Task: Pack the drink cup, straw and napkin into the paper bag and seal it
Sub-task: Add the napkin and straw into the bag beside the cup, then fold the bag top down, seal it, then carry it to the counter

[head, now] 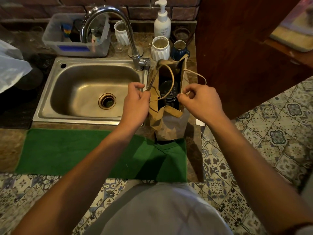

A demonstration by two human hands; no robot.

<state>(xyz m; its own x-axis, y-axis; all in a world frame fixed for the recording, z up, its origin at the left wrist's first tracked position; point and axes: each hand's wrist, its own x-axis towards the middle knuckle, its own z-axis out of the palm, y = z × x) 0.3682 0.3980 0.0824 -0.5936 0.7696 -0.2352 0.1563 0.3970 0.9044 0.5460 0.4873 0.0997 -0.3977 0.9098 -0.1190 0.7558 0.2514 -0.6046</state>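
Note:
A brown paper bag (169,126) stands upright on the counter to the right of the sink, its mouth open. Down inside it I see the dark lid of the drink cup (167,89). My left hand (136,102) pinches the left cord handle (171,77) at the bag's left rim. My right hand (201,100) pinches the right cord handle (198,75) at the right rim. A small white paper piece (199,122) lies on the counter edge right of the bag; I cannot tell whether it is the napkin. No straw is visible.
A steel sink (88,92) with a tall tap (118,31) lies left of the bag. Behind the bag stand two white ribbed cups (160,47), a blue cup (179,49) and a soap pump bottle (162,21). A green towel (84,150) covers the front counter. A wooden cabinet (245,56) rises close on the right.

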